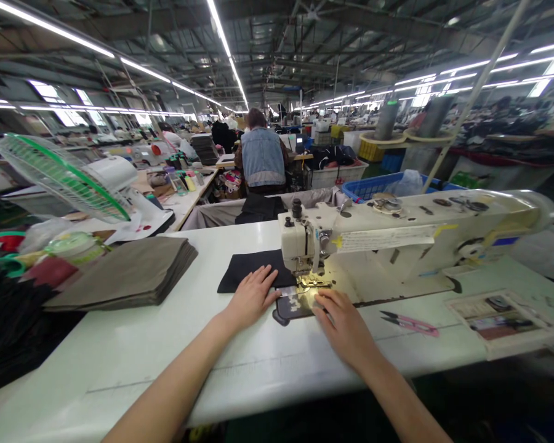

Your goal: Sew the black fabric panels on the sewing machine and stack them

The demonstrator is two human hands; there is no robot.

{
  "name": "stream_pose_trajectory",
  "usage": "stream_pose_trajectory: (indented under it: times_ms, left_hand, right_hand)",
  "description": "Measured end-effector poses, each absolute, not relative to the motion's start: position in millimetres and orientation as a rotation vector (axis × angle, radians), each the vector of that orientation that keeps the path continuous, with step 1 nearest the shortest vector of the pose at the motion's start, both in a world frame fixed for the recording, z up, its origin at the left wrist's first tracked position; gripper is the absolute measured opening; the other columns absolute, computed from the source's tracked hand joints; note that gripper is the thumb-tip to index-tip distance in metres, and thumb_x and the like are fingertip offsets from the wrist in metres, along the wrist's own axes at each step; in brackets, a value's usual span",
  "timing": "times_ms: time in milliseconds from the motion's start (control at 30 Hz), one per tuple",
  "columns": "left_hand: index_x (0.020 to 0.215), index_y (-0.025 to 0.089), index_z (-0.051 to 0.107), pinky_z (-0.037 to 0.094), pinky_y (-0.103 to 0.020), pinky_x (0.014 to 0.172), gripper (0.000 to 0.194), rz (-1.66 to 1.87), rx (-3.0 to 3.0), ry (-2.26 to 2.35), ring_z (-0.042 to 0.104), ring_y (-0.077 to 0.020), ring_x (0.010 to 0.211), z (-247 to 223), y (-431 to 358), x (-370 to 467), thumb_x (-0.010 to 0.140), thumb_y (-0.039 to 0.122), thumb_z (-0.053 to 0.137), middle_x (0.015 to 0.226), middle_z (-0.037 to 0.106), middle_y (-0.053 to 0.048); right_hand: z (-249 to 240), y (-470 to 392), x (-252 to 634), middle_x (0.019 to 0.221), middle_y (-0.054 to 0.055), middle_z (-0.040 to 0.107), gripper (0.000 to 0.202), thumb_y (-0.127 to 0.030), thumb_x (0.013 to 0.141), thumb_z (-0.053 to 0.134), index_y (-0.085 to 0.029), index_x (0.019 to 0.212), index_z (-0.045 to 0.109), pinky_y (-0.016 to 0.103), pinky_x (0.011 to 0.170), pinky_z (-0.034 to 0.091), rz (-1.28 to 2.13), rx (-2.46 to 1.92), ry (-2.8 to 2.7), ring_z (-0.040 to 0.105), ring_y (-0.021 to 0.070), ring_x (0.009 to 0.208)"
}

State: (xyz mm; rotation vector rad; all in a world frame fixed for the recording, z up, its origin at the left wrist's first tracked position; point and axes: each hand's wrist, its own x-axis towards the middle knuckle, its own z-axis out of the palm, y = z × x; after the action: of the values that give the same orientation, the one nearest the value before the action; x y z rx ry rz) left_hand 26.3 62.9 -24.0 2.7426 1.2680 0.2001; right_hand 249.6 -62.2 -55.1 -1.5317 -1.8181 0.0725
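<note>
A folded piece of black fabric (247,272) lies flat on the table, its right end under the head of a white sewing machine (388,231). My left hand (253,296) rests flat on the fabric's near edge, fingers spread, the thumb reaching toward the metal bed plate (290,307). Beside the lit presser foot (313,282), my right hand (341,320) has its fingers bent and the thumb close to the index finger. Whatever is between those fingertips is too small to make out. Pink thread snips (410,323) lie to the right of this hand.
To the left, a stack of grey-brown fabric pieces (129,271) sits near a fan (74,178). A tray of small parts (503,323) stands at right. Behind the machine are a blue basket (373,184) and thread cones (386,120). A person (262,151) sits ahead, back turned.
</note>
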Motion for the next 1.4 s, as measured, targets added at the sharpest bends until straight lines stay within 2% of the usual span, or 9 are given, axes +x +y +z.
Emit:
stream_pose_trajectory:
  times_ms: [233, 367, 467, 567, 700, 800, 933, 1033, 1400]
  left_hand:
    - [0.116, 0.020, 0.070, 0.052, -0.042, 0.099, 0.034, 0.601, 2.546, 1.357, 0.066, -0.0282, 0.110, -8, 68, 2, 0.086, 0.020, 0.054, 0.114, 0.073, -0.011]
    - [0.145, 0.018, 0.046, 0.055, -0.045, 0.095, 0.051, 1.021, 2.264, 1.618, 0.066, -0.0276, 0.112, -9, 81, -16, 0.097, 0.019, 0.026, 0.122, 0.069, -0.012]
    - [0.156, 0.018, 0.027, 0.045, -0.050, 0.110, 0.066, 1.283, 2.130, 1.720, 0.049, -0.0305, 0.136, -16, 77, -29, 0.090, 0.015, 0.038, 0.145, 0.054, -0.014]
    - [0.153, 0.017, 0.037, 0.032, -0.054, 0.119, 0.078, 1.040, 2.439, 1.544, 0.035, -0.0331, 0.146, -21, 57, -35, 0.076, 0.006, 0.049, 0.153, 0.044, -0.014]
    - [0.132, 0.022, 0.061, 0.048, -0.048, 0.107, 0.062, 0.315, 2.807, 1.112, 0.058, -0.0291, 0.123, -4, 22, -30, 0.074, 0.006, 0.048, 0.131, 0.063, -0.010]
    - [0.114, 0.019, 0.067, 0.050, -0.050, 0.100, 0.041, 0.140, 2.848, 1.101, 0.062, -0.0315, 0.109, 11, 4, -19, 0.074, 0.019, 0.058, 0.116, 0.066, -0.012]
    - [0.132, 0.017, 0.055, 0.030, -0.056, 0.119, 0.056, 0.196, 2.862, 0.952, 0.042, -0.0347, 0.140, 1, -8, -12, 0.076, 0.023, 0.058, 0.148, 0.050, -0.014]
    - [0.153, 0.018, 0.034, 0.020, -0.055, 0.123, 0.070, 0.183, 2.862, 0.886, 0.026, -0.0318, 0.151, -14, -9, -13, 0.086, 0.026, 0.054, 0.162, 0.033, -0.013]
    - [0.154, 0.022, 0.037, 0.020, -0.057, 0.122, 0.057, 0.217, 2.791, 0.987, 0.024, -0.0300, 0.152, -21, -10, 16, 0.100, 0.039, 0.047, 0.163, 0.032, -0.010]
  right_hand:
    - [-61, -65, 259, 0.116, 0.011, 0.068, 0.023, -0.029, 0.100, 0.051, -0.019, 0.111, 0.069, 0.047, 0.098, 0.053, 0.061, -1.520, -1.832, 0.062, 0.0265, 0.110]
    - [-61, -65, 257, 0.116, 0.011, 0.068, 0.022, -0.029, 0.100, 0.051, -0.020, 0.112, 0.068, 0.047, 0.099, 0.052, 0.053, -1.513, -1.831, 0.062, 0.0262, 0.110]
    - [-61, -65, 256, 0.116, 0.011, 0.068, 0.022, -0.028, 0.100, 0.052, -0.021, 0.111, 0.068, 0.047, 0.098, 0.052, 0.052, -1.509, -1.824, 0.062, 0.0260, 0.110]
    - [-61, -64, 259, 0.115, 0.011, 0.068, 0.021, -0.027, 0.100, 0.052, -0.020, 0.110, 0.069, 0.047, 0.099, 0.052, 0.072, -1.511, -1.826, 0.062, 0.0258, 0.109]
    - [-52, -61, 259, 0.110, 0.010, 0.070, 0.022, -0.022, 0.100, 0.049, -0.018, 0.101, 0.071, 0.046, 0.097, 0.053, 0.091, -1.569, -1.834, 0.064, 0.0259, 0.106]
    - [-34, -60, 240, 0.099, 0.011, 0.072, 0.026, -0.019, 0.099, 0.046, -0.018, 0.091, 0.071, 0.047, 0.091, 0.055, 0.069, -1.644, -1.821, 0.066, 0.0266, 0.096]
    - [-15, -62, 187, 0.117, 0.012, 0.070, 0.033, -0.019, 0.101, 0.040, -0.018, 0.120, 0.067, 0.043, 0.103, 0.052, 0.065, -1.431, -1.838, 0.064, 0.0241, 0.112]
    - [-25, -63, 159, 0.146, 0.016, 0.055, 0.046, -0.024, 0.100, 0.046, -0.010, 0.144, 0.049, 0.041, 0.113, 0.045, 0.167, -1.283, -2.031, 0.050, 0.0245, 0.136]
    - [-59, -60, 225, 0.132, 0.014, 0.065, 0.036, -0.020, 0.095, 0.056, -0.017, 0.130, 0.063, 0.049, 0.107, 0.050, 0.025, -1.490, -2.040, 0.059, 0.0277, 0.124]
